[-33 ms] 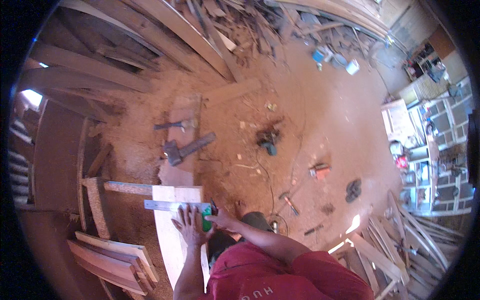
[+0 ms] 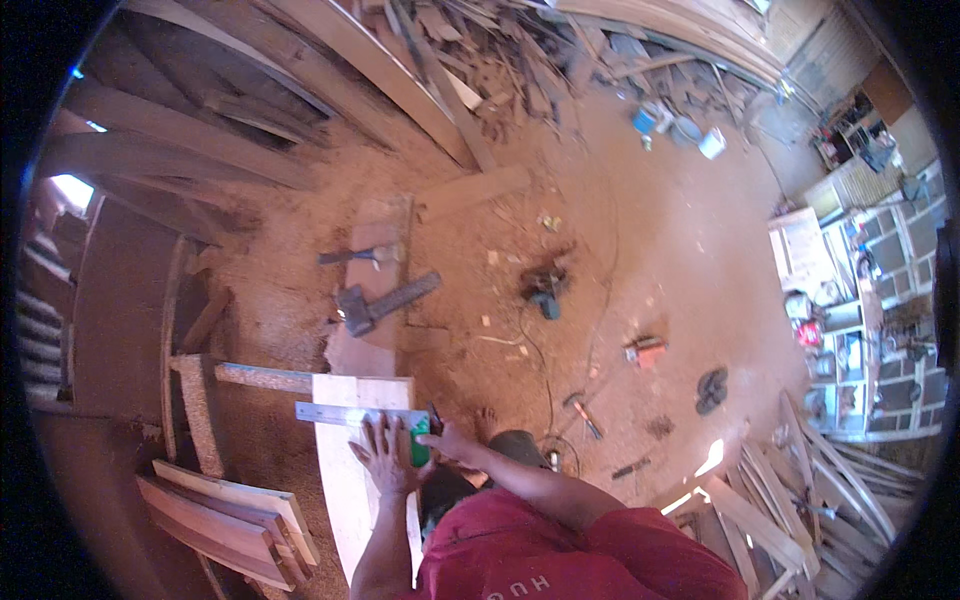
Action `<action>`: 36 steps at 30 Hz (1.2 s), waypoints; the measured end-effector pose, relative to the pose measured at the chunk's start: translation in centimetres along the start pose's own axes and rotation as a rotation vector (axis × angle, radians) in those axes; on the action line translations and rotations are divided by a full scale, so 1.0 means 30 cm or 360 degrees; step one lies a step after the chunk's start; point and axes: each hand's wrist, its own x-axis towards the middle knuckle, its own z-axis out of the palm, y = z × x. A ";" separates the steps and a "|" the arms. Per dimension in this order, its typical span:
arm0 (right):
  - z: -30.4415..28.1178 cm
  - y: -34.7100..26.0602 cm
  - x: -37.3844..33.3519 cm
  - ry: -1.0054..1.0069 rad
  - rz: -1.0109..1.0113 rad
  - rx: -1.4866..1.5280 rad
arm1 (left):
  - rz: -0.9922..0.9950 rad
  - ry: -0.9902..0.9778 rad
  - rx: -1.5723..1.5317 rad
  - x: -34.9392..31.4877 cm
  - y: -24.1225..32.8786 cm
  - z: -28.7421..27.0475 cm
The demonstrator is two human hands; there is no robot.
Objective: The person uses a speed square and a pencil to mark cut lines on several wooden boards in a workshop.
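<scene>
A pale wooden board (image 2: 345, 500) lies lengthwise in front of me, its far end cut straight. Across it rests a try square with a metal blade (image 2: 330, 412) and a green handle (image 2: 420, 440) against the board's right edge. My left hand (image 2: 385, 455) lies with spread fingers on the board and the blade, its thumb beside the green handle. My right hand (image 2: 455, 445) is closed around a thin dark pencil-like thing (image 2: 433, 411), close to the right end of the square. Its tip is too small to make out.
A mallet (image 2: 365, 310) and a hammer (image 2: 375, 255) lie on a plank beyond the board. Curved boards (image 2: 225, 525) lean at the left. On the dusty floor are a power tool (image 2: 545, 300), an orange tool (image 2: 645, 350), another hammer (image 2: 583, 415) and cords. Timber piles line the sides.
</scene>
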 end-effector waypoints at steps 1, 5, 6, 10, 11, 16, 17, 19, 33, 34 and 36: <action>-0.011 -0.002 -0.002 0.0040 -0.0011 -0.0060 | -0.0031 -0.0051 0.0010 0.001 0.010 -0.016; -0.003 -0.108 -0.026 0.0083 -0.0031 0.0012 | -0.0048 0.0067 0.0031 -0.011 -0.011 -0.021; 0.007 -0.100 -0.021 0.0057 -0.0053 -0.0019 | -0.0046 0.0012 0.0047 -0.017 -0.017 -0.010; 0.014 -0.106 -0.018 0.0171 -0.0048 -0.0378 | -0.0112 -0.0071 0.0064 -0.023 -0.061 0.001; 0.019 -0.139 -0.046 0.0138 0.0144 -0.0412 | -0.0107 -0.0093 0.0059 -0.029 -0.058 -0.007; 0.022 -0.238 -0.101 0.0008 0.0194 -0.0171 | -0.0035 -0.0156 0.0069 -0.020 -0.040 -0.021; -0.026 -0.200 -0.074 0.0023 0.0268 -0.0266 | -0.0006 -0.0232 0.0172 -0.012 -0.024 -0.031; -0.100 -0.060 -0.024 -0.0010 0.0332 -0.0385 | -0.0033 -0.0257 0.0105 -0.022 -0.012 -0.047; -0.010 -0.094 0.035 -0.0115 -0.0142 -0.0157 | -0.0104 -0.0011 -0.0006 0.041 -0.072 -0.018; 0.028 -0.101 0.027 -0.0048 -0.0085 -0.0154 | -0.0131 0.0030 0.0026 0.032 -0.081 -0.013; -0.023 -0.057 0.021 0.0065 -0.0024 -0.0128 | -0.0119 -0.0086 0.0023 0.044 -0.042 -0.016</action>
